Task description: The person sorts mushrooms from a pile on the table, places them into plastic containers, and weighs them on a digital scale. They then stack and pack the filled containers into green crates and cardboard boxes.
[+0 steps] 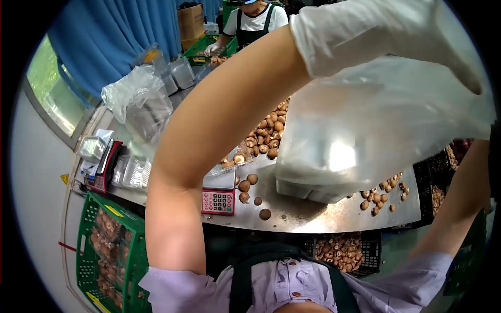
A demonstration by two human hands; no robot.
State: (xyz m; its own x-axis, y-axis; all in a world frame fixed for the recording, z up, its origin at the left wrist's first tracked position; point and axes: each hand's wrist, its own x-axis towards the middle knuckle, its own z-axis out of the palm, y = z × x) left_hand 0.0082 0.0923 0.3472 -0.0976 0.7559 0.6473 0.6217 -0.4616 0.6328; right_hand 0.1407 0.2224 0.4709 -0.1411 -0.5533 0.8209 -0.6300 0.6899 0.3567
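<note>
The left hand [365, 39] handled the plastic bag [339, 122] over the desk [266, 182] (its fingers, I could not tell; right hand unseen); steady support seemed necessary.

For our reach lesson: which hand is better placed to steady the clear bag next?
Left, I'd judge: the gloved left hand is up by the top of the bag; the right hand can't be made out.

Clear bag [334, 130] touched by gloved left hand [396, 31], upper right; mushrooms [270, 130] spread on metal table [308, 223], centre; red scale [218, 201] placed lower left.
</note>
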